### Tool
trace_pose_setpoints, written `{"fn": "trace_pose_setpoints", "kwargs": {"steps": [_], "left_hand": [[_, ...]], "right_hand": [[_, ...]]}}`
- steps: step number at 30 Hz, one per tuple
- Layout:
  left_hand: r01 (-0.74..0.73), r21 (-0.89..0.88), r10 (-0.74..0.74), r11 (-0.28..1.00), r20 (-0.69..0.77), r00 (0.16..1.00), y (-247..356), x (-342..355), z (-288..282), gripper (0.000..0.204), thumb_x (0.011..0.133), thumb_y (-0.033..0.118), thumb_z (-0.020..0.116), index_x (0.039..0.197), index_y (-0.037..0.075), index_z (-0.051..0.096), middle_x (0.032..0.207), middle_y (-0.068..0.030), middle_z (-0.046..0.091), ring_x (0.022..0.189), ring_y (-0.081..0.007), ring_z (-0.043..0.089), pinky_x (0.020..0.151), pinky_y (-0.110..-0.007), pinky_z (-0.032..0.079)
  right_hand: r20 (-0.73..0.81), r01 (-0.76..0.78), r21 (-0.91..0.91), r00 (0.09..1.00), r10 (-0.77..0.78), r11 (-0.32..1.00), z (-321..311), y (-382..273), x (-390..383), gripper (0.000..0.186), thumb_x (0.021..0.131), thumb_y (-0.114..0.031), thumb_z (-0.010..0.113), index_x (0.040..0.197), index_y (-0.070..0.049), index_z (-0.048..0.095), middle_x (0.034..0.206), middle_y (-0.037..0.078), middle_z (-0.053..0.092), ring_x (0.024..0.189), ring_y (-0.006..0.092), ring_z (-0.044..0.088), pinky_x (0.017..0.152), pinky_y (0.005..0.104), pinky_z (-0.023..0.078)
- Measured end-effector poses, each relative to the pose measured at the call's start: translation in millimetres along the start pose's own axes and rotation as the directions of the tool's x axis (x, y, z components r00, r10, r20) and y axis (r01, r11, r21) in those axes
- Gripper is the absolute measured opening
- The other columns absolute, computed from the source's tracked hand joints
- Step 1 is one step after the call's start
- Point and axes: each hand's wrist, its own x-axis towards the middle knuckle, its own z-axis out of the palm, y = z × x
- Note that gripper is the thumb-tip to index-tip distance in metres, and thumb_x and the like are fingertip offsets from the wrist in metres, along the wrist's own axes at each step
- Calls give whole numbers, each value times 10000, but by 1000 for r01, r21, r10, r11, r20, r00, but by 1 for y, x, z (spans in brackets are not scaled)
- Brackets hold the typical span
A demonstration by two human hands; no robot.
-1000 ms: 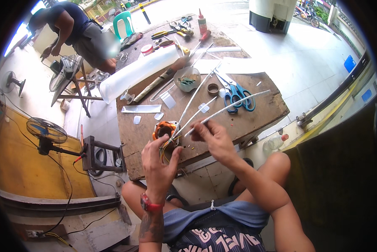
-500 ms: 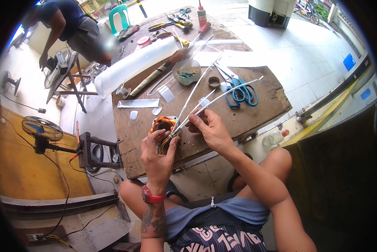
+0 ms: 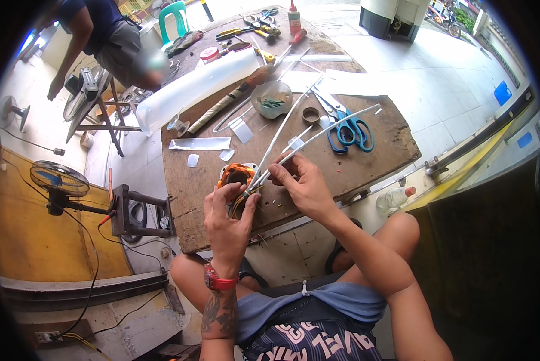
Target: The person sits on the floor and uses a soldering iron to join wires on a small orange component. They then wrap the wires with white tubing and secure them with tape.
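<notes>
A small motor stator (image 3: pixel 239 170) with orange windings stands near the front edge of the wooden table. My left hand (image 3: pixel 228 210) is curled round its near side, thumb and fingers gripping it where the thin leads come out. White sleeved wires (image 3: pixel 280 133) fan up and to the right from the stator. With thumb and fingertips, my right hand (image 3: pixel 305 183) pinches some of these wires just above their base. The fingers partly hide the wire joints.
Blue-handled scissors (image 3: pixel 349 131), a brown tape roll (image 3: pixel 310 115) and a bowl (image 3: pixel 271 99) lie beyond my hands. Clear plastic strips (image 3: pixel 199 144), a rolled sheet (image 3: pixel 198 90) and pliers (image 3: pixel 237 33) are further off. A person (image 3: pixel 110 42) stands at far left, near a fan (image 3: pixel 59 180).
The whole view has shifted slightly. Both hands keep nearly the same grip on the stator and wires. The other person's hand at far left has moved a little.
</notes>
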Motion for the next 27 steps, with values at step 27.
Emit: {"fn": "trace_pose_setpoints", "kwargs": {"steps": [27], "left_hand": [[-27, 60, 25, 998, 32, 999, 7, 4, -1, 340, 901, 180, 858, 1178, 50, 708, 1052, -111, 730, 1060, -285, 659, 906, -405, 552]], "right_hand": [[68, -180, -190, 978, 196, 965, -2, -3, 2, 422, 980, -404, 805, 1055, 5, 736, 901, 41, 736, 809, 86, 656, 717, 257, 524]]}}
